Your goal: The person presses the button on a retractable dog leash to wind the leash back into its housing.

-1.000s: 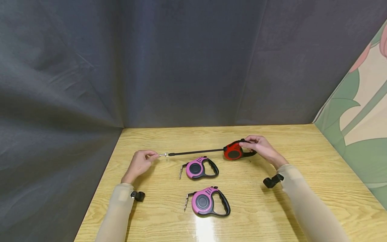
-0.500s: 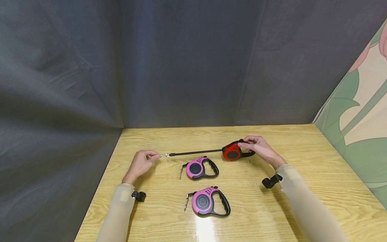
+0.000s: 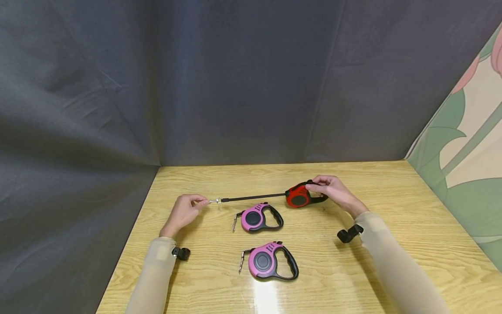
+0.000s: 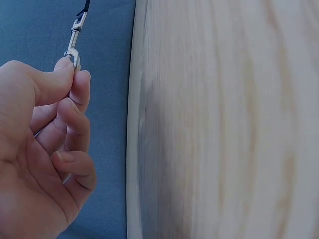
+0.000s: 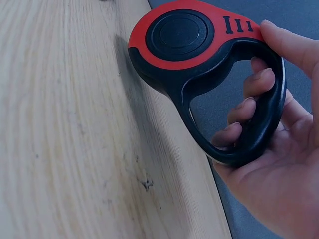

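My right hand [image 3: 331, 189] grips the black loop handle of a red retractable dog leash [image 3: 297, 197]; in the right wrist view its fingers curl through the handle [image 5: 266, 117] and the thumb lies on top of the casing. A black strap [image 3: 255, 197] runs out of the casing to the left, fairly straight. At its end is a silver snap hook [image 4: 74, 40], pinched between thumb and forefinger of my left hand [image 3: 185, 213]. Nearer to me, two pink retractable leashes, one behind [image 3: 252, 218] and one in front [image 3: 263, 261], lie flat with their hooks pointing left.
The wooden table [image 3: 321, 279] ends at a dark grey curtain [image 3: 243, 96] behind and on the left. A flower-patterned panel [image 3: 459, 165] stands along the right side. Small black cameras are strapped to both wrists.
My right hand and the red leash have shifted slightly left, and the stretch of strap between the hands is shorter. The left hand has edged right with the hook. Both pink leashes stay put.
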